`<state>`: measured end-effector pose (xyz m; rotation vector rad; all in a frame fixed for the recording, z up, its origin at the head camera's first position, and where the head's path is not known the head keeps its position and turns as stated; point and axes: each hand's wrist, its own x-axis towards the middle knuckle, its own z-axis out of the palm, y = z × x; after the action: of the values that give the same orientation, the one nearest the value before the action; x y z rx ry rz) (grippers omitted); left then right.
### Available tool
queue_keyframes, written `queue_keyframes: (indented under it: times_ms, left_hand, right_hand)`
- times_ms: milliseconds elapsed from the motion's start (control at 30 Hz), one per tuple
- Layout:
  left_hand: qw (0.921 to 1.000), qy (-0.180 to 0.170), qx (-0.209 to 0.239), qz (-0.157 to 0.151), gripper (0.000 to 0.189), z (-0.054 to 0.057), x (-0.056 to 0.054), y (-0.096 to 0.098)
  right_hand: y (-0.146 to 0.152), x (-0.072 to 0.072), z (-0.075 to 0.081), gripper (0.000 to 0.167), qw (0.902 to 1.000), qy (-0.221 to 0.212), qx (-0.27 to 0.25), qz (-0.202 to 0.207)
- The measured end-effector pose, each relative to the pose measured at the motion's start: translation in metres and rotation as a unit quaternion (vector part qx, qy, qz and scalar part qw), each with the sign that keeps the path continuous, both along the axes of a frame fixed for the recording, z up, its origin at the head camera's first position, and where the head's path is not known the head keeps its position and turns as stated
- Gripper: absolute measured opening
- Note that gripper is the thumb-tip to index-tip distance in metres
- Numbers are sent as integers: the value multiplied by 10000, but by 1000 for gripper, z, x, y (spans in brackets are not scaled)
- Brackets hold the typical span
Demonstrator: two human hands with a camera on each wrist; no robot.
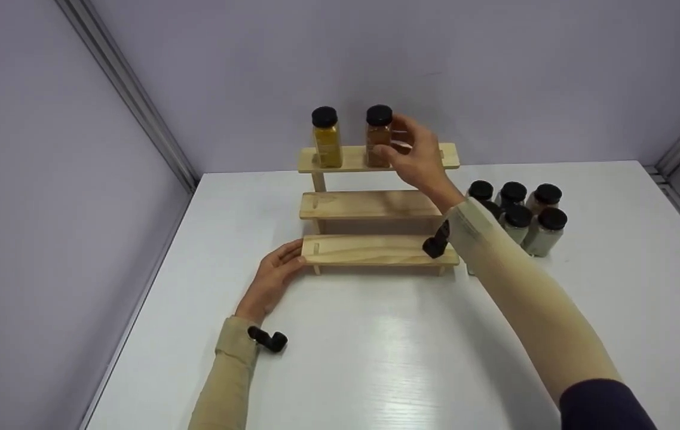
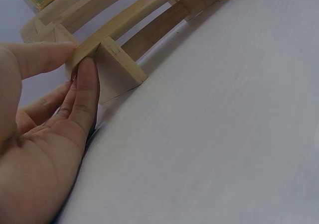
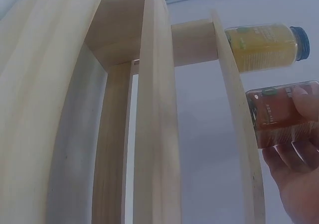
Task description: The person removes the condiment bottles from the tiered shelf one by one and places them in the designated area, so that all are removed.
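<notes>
A three-tier wooden rack [image 1: 376, 204] stands on the white table. On its top tier, my right hand [image 1: 416, 156] holds a spice jar with reddish-brown contents [image 1: 378, 143] and a black lid, thumb in front and fingers behind. In the right wrist view the base of this reddish-brown jar [image 3: 279, 115] is at the top shelf board. To its left stands a spice jar with yellow contents [image 1: 327, 143], upright and apart from it. My left hand [image 1: 272, 276] pinches the left end of the lowest shelf [image 2: 92, 47], thumb on top and fingers beneath.
Several black-lidded jars [image 1: 518, 217] stand in a cluster on the table right of the rack, partly hidden by my right forearm. A pale wall [image 1: 256, 77] rises behind the rack, and another panel stands along the left table edge.
</notes>
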<state>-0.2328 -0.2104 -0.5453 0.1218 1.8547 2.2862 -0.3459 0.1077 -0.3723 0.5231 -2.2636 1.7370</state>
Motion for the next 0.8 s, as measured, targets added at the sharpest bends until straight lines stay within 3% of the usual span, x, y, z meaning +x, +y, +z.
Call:
queue_keyframes:
  times_ms: [600,800]
  left_hand:
    - [10000,-9,48,26,52,2,-3,5]
    - [10000,15,90,-4,54,2,-5,3]
  right_hand:
    - [16,6,2,52,9994,233,-263,75]
    - [23,12,5,52,9995,98,-298,-37]
